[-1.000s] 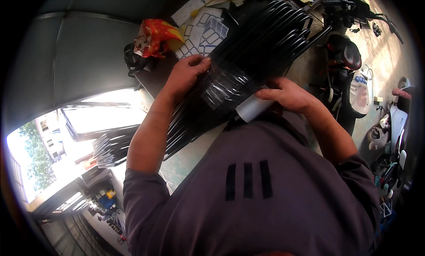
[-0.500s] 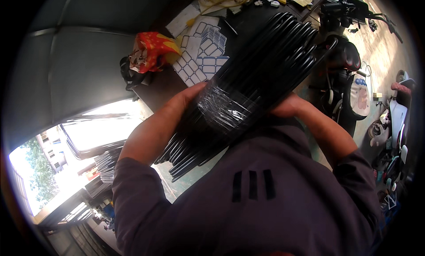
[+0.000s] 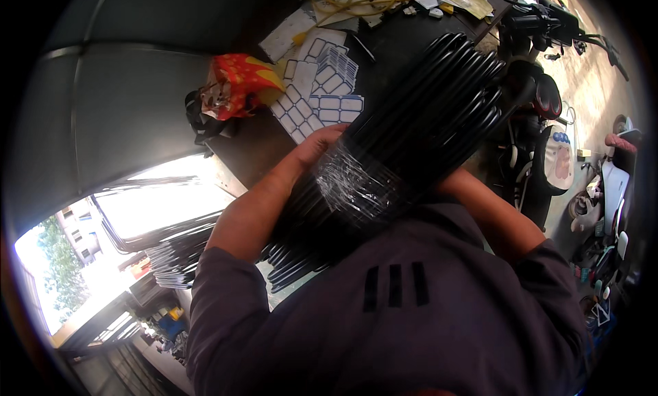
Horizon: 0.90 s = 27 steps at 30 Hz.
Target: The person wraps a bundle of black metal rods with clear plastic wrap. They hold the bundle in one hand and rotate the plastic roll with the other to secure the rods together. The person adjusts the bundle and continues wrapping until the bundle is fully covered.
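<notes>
A thick bundle of long black rods [image 3: 418,115] with rounded upper ends lies tilted across my front, its upper end to the right. Clear plastic film [image 3: 356,180] is wound round the bundle near its middle. My left hand [image 3: 323,144] grips the bundle's left side beside the film, with some fingers hidden by the rods. From the right, my right hand [image 3: 452,183] reaches under the bundle and holds it from below; its fingers are out of sight. The lower rod ends [image 3: 295,269] stick out near my left elbow.
Ahead is a dark table [image 3: 253,146] with sheets of blank blue-bordered labels [image 3: 336,105], a red and yellow bag [image 3: 240,84] and a yellow cord [image 3: 373,2]. A scooter [image 3: 541,88] stands at the right. More metal rods [image 3: 181,255] are stacked at the left.
The bundle has shifted slightly toward me and to the right. My left hand has moved right along with it, and my right hand is now more hidden beneath the rods.
</notes>
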Each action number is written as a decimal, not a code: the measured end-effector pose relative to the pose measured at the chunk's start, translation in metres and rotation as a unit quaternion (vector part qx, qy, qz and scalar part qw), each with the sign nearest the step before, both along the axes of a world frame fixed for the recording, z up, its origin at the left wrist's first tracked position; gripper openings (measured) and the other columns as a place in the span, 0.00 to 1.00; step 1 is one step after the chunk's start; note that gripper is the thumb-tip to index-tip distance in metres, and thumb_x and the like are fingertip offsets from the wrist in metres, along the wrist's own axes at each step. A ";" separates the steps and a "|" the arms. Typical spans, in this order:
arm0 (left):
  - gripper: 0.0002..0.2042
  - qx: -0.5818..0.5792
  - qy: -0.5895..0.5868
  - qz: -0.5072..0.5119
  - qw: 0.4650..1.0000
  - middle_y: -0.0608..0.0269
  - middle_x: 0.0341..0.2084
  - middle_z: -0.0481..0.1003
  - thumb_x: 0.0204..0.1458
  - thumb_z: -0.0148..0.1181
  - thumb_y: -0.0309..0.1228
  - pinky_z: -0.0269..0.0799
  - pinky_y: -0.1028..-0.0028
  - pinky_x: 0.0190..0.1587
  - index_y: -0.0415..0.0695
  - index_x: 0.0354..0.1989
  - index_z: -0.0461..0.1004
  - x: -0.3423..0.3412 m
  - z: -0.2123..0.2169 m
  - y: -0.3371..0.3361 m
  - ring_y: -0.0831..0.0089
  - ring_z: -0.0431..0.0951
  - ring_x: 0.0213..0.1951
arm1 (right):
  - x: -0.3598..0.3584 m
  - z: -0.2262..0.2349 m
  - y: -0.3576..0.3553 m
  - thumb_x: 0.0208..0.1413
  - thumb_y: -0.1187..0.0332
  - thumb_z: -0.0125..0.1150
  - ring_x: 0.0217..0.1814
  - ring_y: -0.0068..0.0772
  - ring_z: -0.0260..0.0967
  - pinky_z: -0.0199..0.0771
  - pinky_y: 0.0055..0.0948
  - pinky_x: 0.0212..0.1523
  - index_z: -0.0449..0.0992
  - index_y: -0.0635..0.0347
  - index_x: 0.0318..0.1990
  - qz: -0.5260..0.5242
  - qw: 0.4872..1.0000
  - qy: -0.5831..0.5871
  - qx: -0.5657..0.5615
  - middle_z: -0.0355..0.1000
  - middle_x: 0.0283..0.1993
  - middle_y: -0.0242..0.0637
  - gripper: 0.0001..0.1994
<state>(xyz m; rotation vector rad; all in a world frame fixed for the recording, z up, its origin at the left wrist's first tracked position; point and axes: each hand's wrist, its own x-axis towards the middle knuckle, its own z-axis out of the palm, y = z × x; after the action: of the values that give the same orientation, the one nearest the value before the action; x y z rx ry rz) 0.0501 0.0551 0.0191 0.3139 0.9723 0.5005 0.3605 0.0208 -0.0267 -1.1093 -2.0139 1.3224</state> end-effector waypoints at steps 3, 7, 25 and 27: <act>0.27 -0.048 -0.014 0.054 0.997 0.52 0.50 0.81 0.57 0.68 0.40 0.80 0.65 0.57 0.37 0.62 0.75 -0.016 0.000 0.003 0.61 0.83 0.50 | 0.039 0.086 0.000 0.60 0.64 0.69 0.54 0.52 0.81 0.79 0.46 0.58 0.85 0.59 0.55 0.151 0.972 -0.127 -0.125 0.83 0.51 0.50 0.18; 0.31 0.008 0.014 0.161 0.987 0.51 0.49 0.80 0.54 0.69 0.45 0.77 0.63 0.54 0.37 0.63 0.74 -0.010 0.020 0.003 0.60 0.81 0.50 | 0.057 0.193 0.019 0.57 0.67 0.72 0.44 0.48 0.83 0.82 0.41 0.49 0.86 0.61 0.50 0.234 0.945 -0.105 -0.202 0.84 0.45 0.46 0.15; 0.26 0.214 0.136 0.008 0.967 0.57 0.45 0.80 0.72 0.56 0.54 0.75 0.63 0.56 0.40 0.55 0.78 0.003 0.036 -0.009 0.67 0.79 0.51 | -0.044 0.259 0.048 0.61 0.48 0.72 0.32 0.27 0.73 0.72 0.35 0.35 0.85 0.75 0.40 -0.041 0.968 -0.177 -0.171 0.77 0.28 0.41 0.28; 0.21 0.179 0.145 -0.044 0.972 0.65 0.44 0.80 0.72 0.59 0.48 0.73 0.68 0.54 0.41 0.57 0.79 0.002 -0.004 -0.009 0.74 0.77 0.49 | -0.012 0.254 0.024 0.60 0.50 0.74 0.32 0.21 0.69 0.69 0.33 0.33 0.85 0.74 0.36 -0.054 0.971 -0.110 -0.207 0.75 0.27 0.33 0.26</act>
<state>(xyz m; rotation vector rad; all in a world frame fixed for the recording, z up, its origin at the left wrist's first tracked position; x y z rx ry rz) 0.0523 0.0459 0.0150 0.7683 1.1446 0.5581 0.3486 0.0448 0.2270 -1.5898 -1.8353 1.6722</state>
